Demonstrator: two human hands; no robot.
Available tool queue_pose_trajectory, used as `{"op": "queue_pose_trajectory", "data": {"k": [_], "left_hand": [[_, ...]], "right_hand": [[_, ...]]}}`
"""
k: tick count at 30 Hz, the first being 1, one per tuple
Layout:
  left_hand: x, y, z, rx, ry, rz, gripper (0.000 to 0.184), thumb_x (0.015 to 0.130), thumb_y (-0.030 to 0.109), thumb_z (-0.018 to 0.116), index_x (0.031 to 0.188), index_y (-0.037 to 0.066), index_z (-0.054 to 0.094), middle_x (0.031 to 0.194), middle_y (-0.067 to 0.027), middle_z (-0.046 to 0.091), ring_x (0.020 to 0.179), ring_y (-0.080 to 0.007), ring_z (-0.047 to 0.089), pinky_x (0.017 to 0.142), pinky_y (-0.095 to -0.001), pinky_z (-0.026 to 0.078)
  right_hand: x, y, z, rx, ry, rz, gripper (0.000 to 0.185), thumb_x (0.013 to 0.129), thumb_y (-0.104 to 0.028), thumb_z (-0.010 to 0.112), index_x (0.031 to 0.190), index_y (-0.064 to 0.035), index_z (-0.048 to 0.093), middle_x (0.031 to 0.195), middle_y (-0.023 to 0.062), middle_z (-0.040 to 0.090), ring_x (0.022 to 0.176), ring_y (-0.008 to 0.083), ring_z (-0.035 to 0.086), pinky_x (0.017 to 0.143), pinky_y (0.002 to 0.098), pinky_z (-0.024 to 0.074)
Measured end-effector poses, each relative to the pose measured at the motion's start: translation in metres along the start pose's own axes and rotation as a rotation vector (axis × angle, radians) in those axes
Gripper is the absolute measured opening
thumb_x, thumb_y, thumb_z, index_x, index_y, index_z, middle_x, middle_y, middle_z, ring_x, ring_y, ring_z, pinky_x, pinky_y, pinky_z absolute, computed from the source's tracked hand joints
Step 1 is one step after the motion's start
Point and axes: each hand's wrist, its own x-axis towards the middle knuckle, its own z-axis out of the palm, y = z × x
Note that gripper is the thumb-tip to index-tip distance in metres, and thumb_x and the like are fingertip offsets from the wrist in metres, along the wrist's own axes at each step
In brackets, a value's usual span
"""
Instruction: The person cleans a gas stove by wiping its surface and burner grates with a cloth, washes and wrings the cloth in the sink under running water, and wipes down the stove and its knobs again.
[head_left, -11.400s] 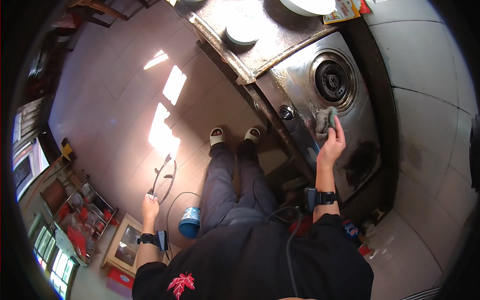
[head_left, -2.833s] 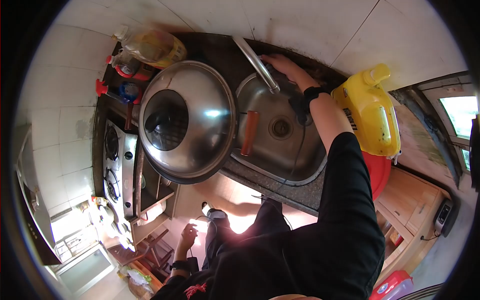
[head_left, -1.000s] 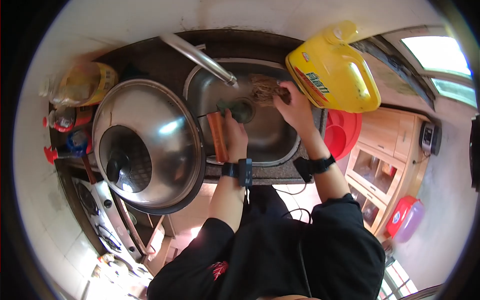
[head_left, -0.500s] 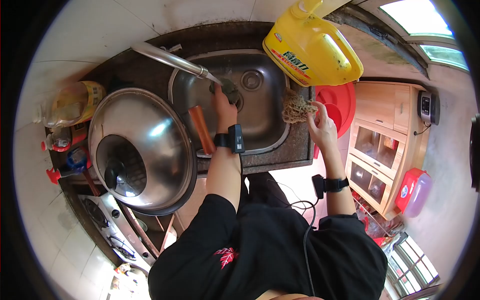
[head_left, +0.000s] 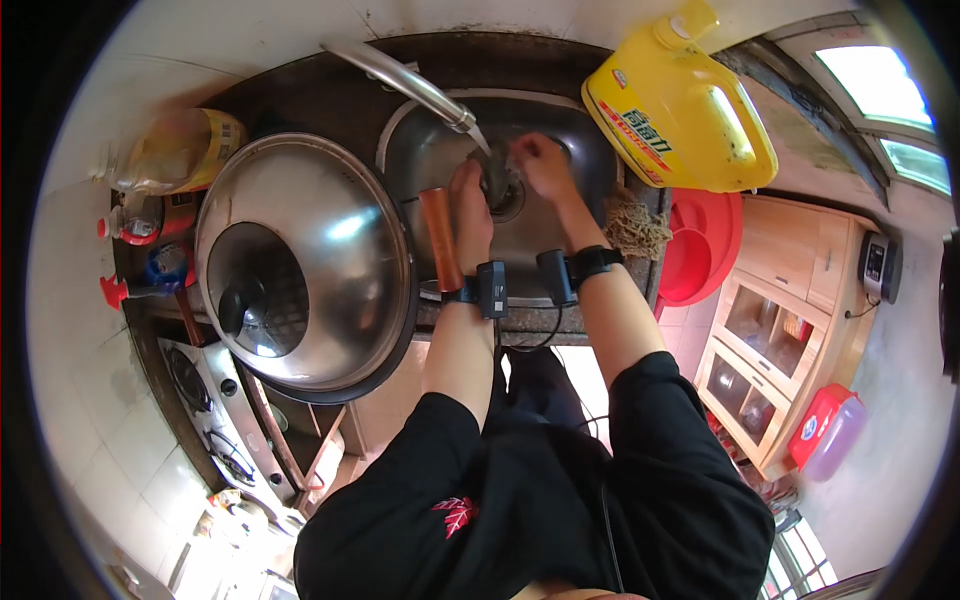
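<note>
My left hand (head_left: pixel 472 200) is in the steel sink (head_left: pixel 395 140), closed on a dark green, rag-like piece (head_left: pixel 494 187) whose kind I cannot make out. Water runs onto it from the faucet (head_left: pixel 425 92). Beside it, my right hand (head_left: pixel 547 168) has curled fingers close to the stream and the green piece. Blur hides whether anything is between those fingers. The brown mesh scrubber (head_left: pixel 637 226) lies on the sink's right edge, apart from both hands. A wooden handle (head_left: pixel 440 240) sticks up just left of my left wrist.
A wok with a domed steel lid (head_left: pixel 310 220) stands left of the sink. At the back right is a yellow jug (head_left: pixel 680 110). A red basin (head_left: pixel 690 260) sits beyond the counter's right edge. Bottles (head_left: pixel 170 215) and a gas stove (head_left: pixel 215 420) are at far left.
My right hand has let go of the mesh scrubber and moved left into the sink beside my left hand. My left hand stays under the water with the green piece.
</note>
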Motion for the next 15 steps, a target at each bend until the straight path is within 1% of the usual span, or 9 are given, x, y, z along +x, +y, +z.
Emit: {"op": "queue_pose_trajectory", "data": {"k": [2,3,5,6,8,10,12,14,15], "left_hand": [[-0.001,0.002,0.0,0.076,0.022,0.016,0.025,0.099,0.022,0.055,0.114,0.004,0.061,0.105,-0.004,0.065,0.095,-0.0139,0.062,0.082,-0.0268,0.047],[-0.002,0.002,0.0,0.156,0.036,0.025,0.024,0.098,0.023,0.057,0.112,0.003,0.063,0.1,-0.003,0.065,0.091,-0.0117,0.061,0.08,-0.0251,0.046],[-0.003,0.002,0.003,0.251,0.006,0.093,0.026,0.099,0.025,0.058,0.11,0.002,0.063,0.097,-0.0023,0.065,0.089,-0.0103,0.059,0.078,-0.0253,0.045],[-0.004,0.003,0.003,0.349,-0.024,0.158,0.028,0.099,0.027,0.059,0.109,0.001,0.064,0.094,-0.0015,0.064,0.087,-0.0089,0.058,0.077,-0.0254,0.044],[-0.004,0.005,0.003,0.41,-0.009,0.242,0.03,0.099,0.027,0.058,0.108,-0.001,0.063,0.092,-0.0016,0.064,0.086,-0.0089,0.057,0.076,-0.0253,0.044],[-0.003,0.006,0.001,0.47,0.003,0.324,0.031,0.099,0.028,0.058,0.107,-0.002,0.063,0.091,-0.0017,0.064,0.085,-0.009,0.056,0.076,-0.0252,0.044],[0.0,0.006,0.001,0.534,0.175,0.386,0.032,0.099,0.028,0.058,0.106,-0.002,0.063,0.09,-0.0017,0.064,0.084,-0.0092,0.056,0.075,-0.0251,0.043],[-0.006,0.012,0.005,0.518,0.19,0.387,0.03,0.099,0.028,0.058,0.106,-0.002,0.063,0.089,-0.0017,0.064,0.084,-0.0093,0.056,0.075,-0.0252,0.043],[-0.008,0.016,0.008,0.504,0.206,0.39,0.029,0.099,0.027,0.058,0.105,-0.001,0.063,0.089,-0.0017,0.063,0.083,-0.0095,0.056,0.075,-0.0253,0.043]], "right_hand": [[-0.001,0.005,-0.003,0.163,-0.038,-0.017,0.03,0.09,-0.021,0.065,0.116,-0.0068,0.062,0.107,0.0079,0.065,0.099,0.0167,0.063,0.085,0.03,0.0485],[-0.003,0.007,0.001,0.161,-0.044,-0.019,0.03,0.09,-0.021,0.065,0.116,-0.0068,0.062,0.107,0.0079,0.065,0.099,0.0167,0.063,0.085,0.03,0.0485],[-0.01,0.007,0.008,0.347,-0.019,-0.095,0.02,0.091,-0.019,0.065,0.105,-0.0056,0.064,0.098,0.0062,0.067,0.092,0.0157,0.062,0.083,0.0312,0.0478],[-0.007,0.011,0.007,0.347,-0.023,-0.095,0.02,0.091,-0.019,0.065,0.105,-0.0056,0.064,0.098,0.0062,0.067,0.092,0.0157,0.062,0.083,0.0312,0.0478],[-0.003,0.02,0.001,0.289,-0.214,-0.067,0.02,0.091,-0.018,0.065,0.107,-0.0056,0.063,0.095,0.0048,0.066,0.088,0.0144,0.061,0.08,0.0294,0.0468],[-0.005,0.02,-0.009,0.337,-0.173,-0.041,0.022,0.09,-0.018,0.065,0.108,-0.0054,0.062,0.094,0.0042,0.065,0.087,0.0139,0.06,0.079,0.0291,0.0466],[-0.005,0.032,-0.021,0.381,-0.125,-0.013,0.024,0.09,-0.019,0.065,0.11,-0.0052,0.061,0.094,0.0036,0.064,0.086,0.0134,0.059,0.078,0.0287,0.0463],[0.0,0.059,-0.025,1.047,-0.304,-0.082,0.024,0.09,-0.019,0.064,0.11,-0.005,0.061,0.092,0.0028,0.063,0.084,0.0123,0.058,0.074,0.0285,0.046],[-0.001,0.056,-0.023,1.049,-0.306,-0.081,0.024,0.09,-0.019,0.064,0.11,-0.005,0.061,0.092,0.0028,0.063,0.084,0.0123,0.058,0.074,0.0285,0.046]]}}
